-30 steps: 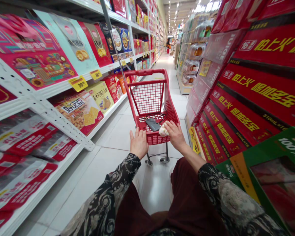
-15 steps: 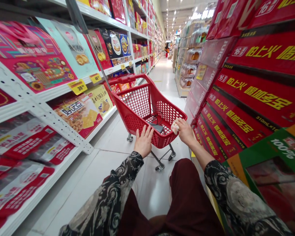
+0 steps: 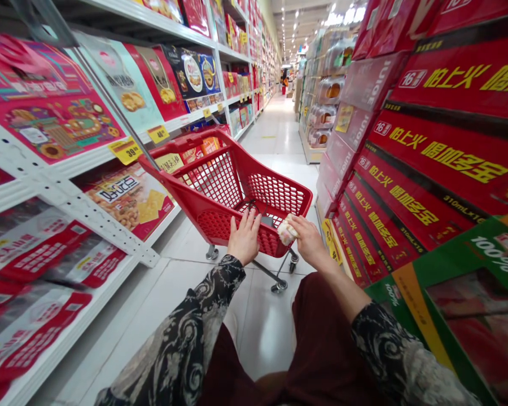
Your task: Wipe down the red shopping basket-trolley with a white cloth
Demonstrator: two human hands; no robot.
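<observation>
Two hands on a small red cart [image 3: 220, 217] in a shop aisle.
The left hand [image 3: 244, 238] lies flat against the cart's near end, fingers spread and pointing up over the rim. The right hand [image 3: 309, 241] pinches a pale crumpled wad [image 3: 287, 232] between thumb and fingers and holds it against the rim's near right corner. The cart stands askew on the tiled floor [image 3: 186, 265], its far end turned toward the shelf [image 3: 74, 206] of biscuit boxes [image 3: 129, 197] on the left; stacked red cases [image 3: 440, 163] line the right.
</observation>
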